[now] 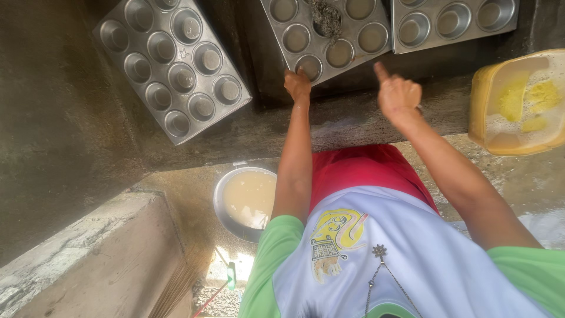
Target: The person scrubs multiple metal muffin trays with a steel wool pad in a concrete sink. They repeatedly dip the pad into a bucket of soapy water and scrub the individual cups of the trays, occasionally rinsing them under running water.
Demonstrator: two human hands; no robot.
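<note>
The middle muffin tray (329, 35) lies on a dark, wet concrete ledge (353, 121), a steel scourer (325, 17) in it. The left hand (297, 85) has its fingers closed on the tray's near corner; the right hand (399, 94) hovers just beside, forefinger out, holding nothing. Two more trays (173, 65) (453, 20) flank it, a yellow soapy tub (521, 103) sits to the right, and a bowl of cloudy water (247, 200) stands on the floor.

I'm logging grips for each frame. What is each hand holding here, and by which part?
The left hand grips the middle muffin tray by its near corner edge. The right hand holds nothing, its finger pointing up beside the tray.
</note>
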